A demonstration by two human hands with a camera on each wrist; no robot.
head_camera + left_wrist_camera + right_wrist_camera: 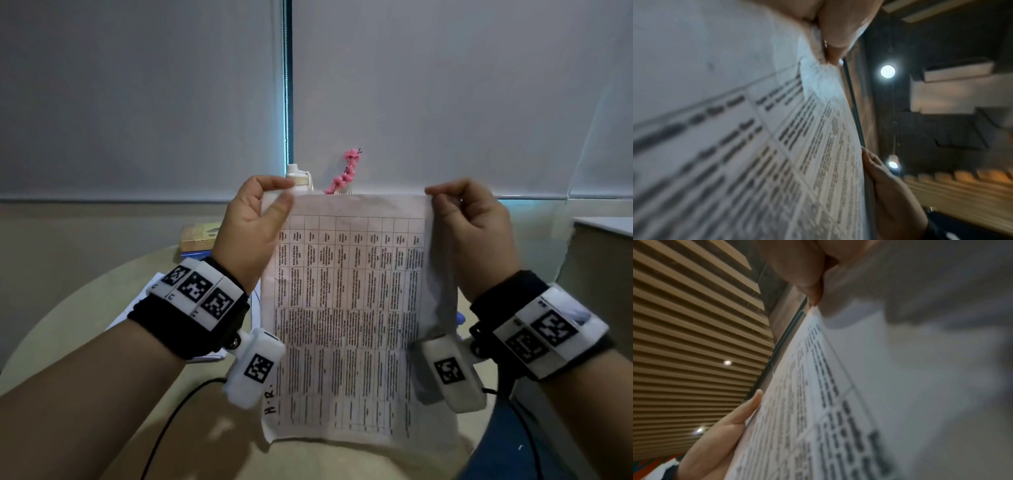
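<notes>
Left hand [255,219] pinching top-left corner of printed table sheet [349,318], right hand [469,222] pinching top-right corner, sheet hanging upright above round table [85,308], pink flower sprig [344,171] behind.

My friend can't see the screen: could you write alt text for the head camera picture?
A left hand and right hand each pinch a top corner of a printed sheet, holding it upright above a round table.

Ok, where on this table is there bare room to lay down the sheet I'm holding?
Bare tabletop shows near you, between the black cable and the lower edge of the sheet, and at the left rim beside the loose papers. Crowded: the far side, with books, a bottle and pink flowers.
</notes>
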